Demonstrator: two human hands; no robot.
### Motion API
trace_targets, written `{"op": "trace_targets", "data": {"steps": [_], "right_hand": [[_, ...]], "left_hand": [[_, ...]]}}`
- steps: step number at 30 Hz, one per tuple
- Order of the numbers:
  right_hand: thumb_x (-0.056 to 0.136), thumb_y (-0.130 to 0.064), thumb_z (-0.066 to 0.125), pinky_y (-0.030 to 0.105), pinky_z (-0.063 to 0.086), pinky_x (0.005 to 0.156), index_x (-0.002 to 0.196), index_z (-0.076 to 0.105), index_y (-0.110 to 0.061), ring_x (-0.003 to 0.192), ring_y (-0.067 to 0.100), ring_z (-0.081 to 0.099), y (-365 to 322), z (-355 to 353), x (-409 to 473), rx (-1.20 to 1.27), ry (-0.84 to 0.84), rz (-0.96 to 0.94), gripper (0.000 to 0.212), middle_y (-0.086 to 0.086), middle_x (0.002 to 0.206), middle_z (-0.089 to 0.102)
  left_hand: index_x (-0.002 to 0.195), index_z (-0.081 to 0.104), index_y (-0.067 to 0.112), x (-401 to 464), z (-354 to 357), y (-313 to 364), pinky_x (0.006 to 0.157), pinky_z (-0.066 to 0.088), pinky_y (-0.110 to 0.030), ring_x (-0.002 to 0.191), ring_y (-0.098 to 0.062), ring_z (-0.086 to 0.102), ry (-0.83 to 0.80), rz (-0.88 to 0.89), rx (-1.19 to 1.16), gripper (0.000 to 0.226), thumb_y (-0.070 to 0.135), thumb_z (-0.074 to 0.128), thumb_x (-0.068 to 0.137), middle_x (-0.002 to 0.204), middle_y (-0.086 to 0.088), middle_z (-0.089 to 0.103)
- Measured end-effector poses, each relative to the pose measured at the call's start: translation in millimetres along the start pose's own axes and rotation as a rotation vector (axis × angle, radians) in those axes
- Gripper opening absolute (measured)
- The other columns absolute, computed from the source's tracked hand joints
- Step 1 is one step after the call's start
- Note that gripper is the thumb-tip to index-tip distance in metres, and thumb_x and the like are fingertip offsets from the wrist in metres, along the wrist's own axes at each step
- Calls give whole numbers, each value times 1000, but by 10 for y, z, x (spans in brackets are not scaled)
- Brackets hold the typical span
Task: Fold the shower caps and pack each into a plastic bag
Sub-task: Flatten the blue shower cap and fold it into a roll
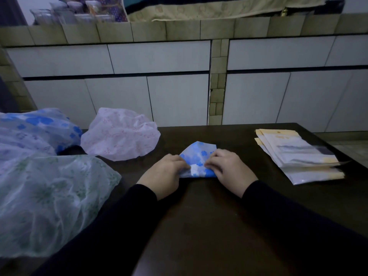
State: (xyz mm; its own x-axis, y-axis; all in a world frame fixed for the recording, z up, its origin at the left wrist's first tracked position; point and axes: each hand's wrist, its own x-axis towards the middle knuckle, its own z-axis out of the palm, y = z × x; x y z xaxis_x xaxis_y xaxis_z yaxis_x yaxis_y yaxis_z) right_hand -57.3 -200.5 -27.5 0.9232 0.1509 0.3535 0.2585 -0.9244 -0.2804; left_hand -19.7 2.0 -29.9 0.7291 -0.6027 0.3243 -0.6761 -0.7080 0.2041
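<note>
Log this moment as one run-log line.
stage: folding | hands: left hand, right hand pressing blue shower cap | plastic bags: stacked right, untouched

We see a white folded shower cap [199, 156] with blue flowers on the dark brown table [199, 226]; left of it, pink-printed [119, 134] and green-printed [49, 196] caps.

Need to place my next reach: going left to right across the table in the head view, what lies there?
green-print shower cap → pink-print shower cap → left hand → folded blue-flower shower cap → right hand → stack of plastic bags. The blue-print cap at far left overlaps the green one, so it is omitted.
</note>
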Motion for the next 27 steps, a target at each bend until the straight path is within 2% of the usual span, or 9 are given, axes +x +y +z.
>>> {"op": "trace_targets", "data": {"steps": [3, 6, 9, 13, 16, 18, 22, 25, 27], "right_hand": [[99, -19, 45, 19, 32, 92, 127, 58, -28, 107, 13, 48, -36, -44, -30, -110, -127, -9, 32, -6, 116, 55], [99, -37, 44, 21, 34, 90, 131, 55, -29, 105, 12, 47, -67, -67, -94, -79, -141, 37, 35, -7, 116, 55], [94, -50, 47, 24, 35, 94, 134, 52, -33, 109, 13, 45, -62, -72, -130, -93, -165, 79, 44, -10, 117, 54], [94, -43, 51, 25, 35, 97, 126, 60, -30, 103, 7, 50, -19, -99, -104, -46, -120, 61, 35, -11, 108, 60], [93, -40, 55, 26, 43, 93, 115, 67, -28, 93, 2, 52, 0, -150, -87, 23, -129, 57, 28, -13, 101, 61], [93, -38, 55, 22, 47, 85, 112, 68, -26, 88, 2, 54, 4, -182, -62, 69, -158, 84, 26, -12, 100, 63], [94, -38, 53, 20, 45, 70, 107, 69, -22, 82, 6, 56, -20, -184, 44, 166, -244, 237, 25, -6, 93, 63], [94, -36, 55, 21, 42, 75, 106, 69, -21, 82, 4, 55, -40, -129, 101, 216, -234, 306, 24, -5, 96, 64], [92, -36, 58, 22, 42, 79, 106, 70, -22, 85, 3, 54, -14, -78, 92, 241, -174, 312, 23, -5, 101, 64]], "left_hand": [[120, 65, 22, 0, -37, -29, 96, 38, -18, 110, -7, 50, -24, -14, -62, 30, 30, 54, 94, 119, 8, 60], [122, 64, 25, 7, -72, -62, 99, 41, -24, 112, -5, 50, -105, -56, -80, 37, 42, 60, 89, 119, 9, 59], [121, 64, 26, 22, -83, -82, 98, 42, -27, 111, -6, 51, -126, -78, -96, 35, 41, 60, 90, 116, 9, 59], [113, 67, 25, 25, -110, -45, 88, 43, -23, 100, -6, 52, -128, -107, -117, 28, 40, 55, 93, 100, 11, 56], [92, 66, 28, 29, -168, 0, 77, 41, -21, 88, -8, 53, -151, -130, -155, 19, 40, 52, 94, 84, 12, 54], [86, 62, 32, 33, -216, 19, 69, 38, -19, 81, -5, 53, -187, -169, -214, 16, 40, 51, 95, 80, 13, 55], [96, 61, 37, 44, -253, 28, 78, 38, -18, 89, -2, 54, -174, -223, -285, 5, 37, 57, 92, 89, 18, 58], [93, 56, 41, 51, -239, 31, 76, 40, -19, 85, -4, 55, -149, -243, -329, 8, 35, 60, 91, 85, 16, 57], [92, 56, 43, 36, -201, 14, 80, 41, -21, 90, -5, 54, -119, -234, -270, 8, 37, 61, 90, 92, 13, 57]]}}
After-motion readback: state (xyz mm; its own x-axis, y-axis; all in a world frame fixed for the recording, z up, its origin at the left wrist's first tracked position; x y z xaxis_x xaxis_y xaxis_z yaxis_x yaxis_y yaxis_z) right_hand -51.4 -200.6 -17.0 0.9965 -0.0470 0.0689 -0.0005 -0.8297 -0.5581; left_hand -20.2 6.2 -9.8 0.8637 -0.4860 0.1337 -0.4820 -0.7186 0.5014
